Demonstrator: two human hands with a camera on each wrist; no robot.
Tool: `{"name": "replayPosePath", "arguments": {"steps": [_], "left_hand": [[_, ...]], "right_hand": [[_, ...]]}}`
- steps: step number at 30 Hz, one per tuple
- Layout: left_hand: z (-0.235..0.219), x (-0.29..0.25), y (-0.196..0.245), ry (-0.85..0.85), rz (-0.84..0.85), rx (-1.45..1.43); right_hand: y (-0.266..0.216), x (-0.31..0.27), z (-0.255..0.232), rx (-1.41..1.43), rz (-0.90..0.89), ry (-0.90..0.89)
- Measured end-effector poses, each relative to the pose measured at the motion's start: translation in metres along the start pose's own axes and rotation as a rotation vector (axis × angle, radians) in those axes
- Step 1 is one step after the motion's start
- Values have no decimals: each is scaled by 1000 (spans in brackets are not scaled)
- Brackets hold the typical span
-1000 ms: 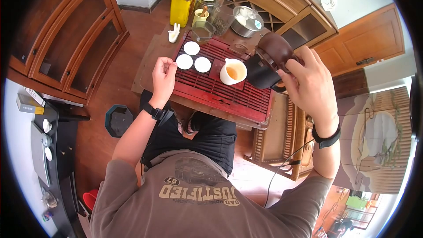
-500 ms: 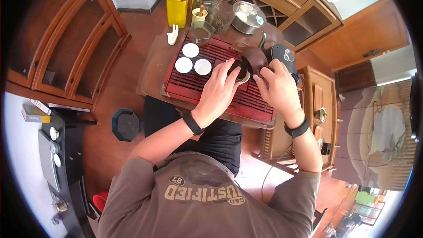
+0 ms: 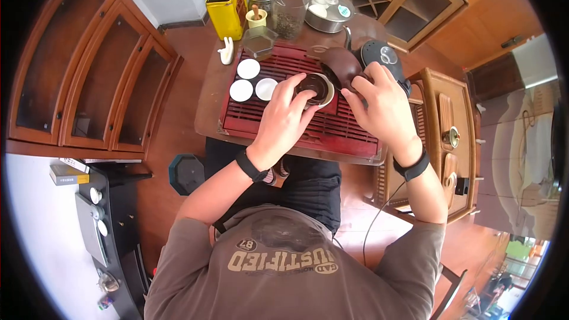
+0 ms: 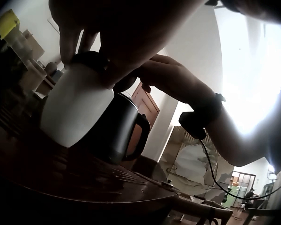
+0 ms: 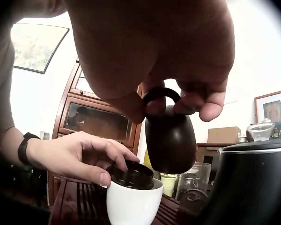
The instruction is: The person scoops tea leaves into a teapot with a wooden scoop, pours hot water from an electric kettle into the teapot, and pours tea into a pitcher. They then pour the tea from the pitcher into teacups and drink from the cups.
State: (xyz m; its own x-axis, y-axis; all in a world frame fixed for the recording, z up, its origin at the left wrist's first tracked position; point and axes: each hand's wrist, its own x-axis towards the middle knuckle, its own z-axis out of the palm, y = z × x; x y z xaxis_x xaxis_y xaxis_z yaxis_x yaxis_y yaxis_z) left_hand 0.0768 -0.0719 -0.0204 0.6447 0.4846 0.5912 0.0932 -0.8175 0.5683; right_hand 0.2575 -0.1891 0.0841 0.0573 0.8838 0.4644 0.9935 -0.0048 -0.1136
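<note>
My left hand (image 3: 281,120) pinches a dark round strainer-like piece (image 5: 131,176) by its rim, over the mouth of a white pitcher (image 5: 133,204). By its ring handle, the right hand (image 3: 385,105) holds a dark brown tea mug (image 5: 171,143), raised just beside the pitcher; seen from the head it tilts toward the left hand. The pitcher stands on a red slatted tea tray (image 3: 347,140), its contents hidden by the dark piece and fingers. Three small white cups (image 3: 248,69) sit left of it on the tray.
A black kettle (image 3: 373,53) stands right behind the right hand. Along the back are a yellow tin (image 3: 224,15), glass jars, a steel lidded pot (image 3: 326,21) and a hexagonal glass dish (image 3: 259,40). A white hand-shaped figure (image 3: 226,52) stands at the tray's left corner.
My left hand has moved from the tray's left edge to the pitcher and holds the dark piece there. The right hand has brought the brown mug left and lower, from in front of the kettle.
</note>
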Motion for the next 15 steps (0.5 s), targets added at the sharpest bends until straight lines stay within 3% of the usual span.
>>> {"name": "replayPosePath", "arguments": {"steps": [5,15], "left_hand": [[-4,4,2,-10,6,15],[-9,11,-1,-21,22,34]], "right_hand": [[1,-3,-6,4,-26,23],[7,-19,4,140,126,58]]}}
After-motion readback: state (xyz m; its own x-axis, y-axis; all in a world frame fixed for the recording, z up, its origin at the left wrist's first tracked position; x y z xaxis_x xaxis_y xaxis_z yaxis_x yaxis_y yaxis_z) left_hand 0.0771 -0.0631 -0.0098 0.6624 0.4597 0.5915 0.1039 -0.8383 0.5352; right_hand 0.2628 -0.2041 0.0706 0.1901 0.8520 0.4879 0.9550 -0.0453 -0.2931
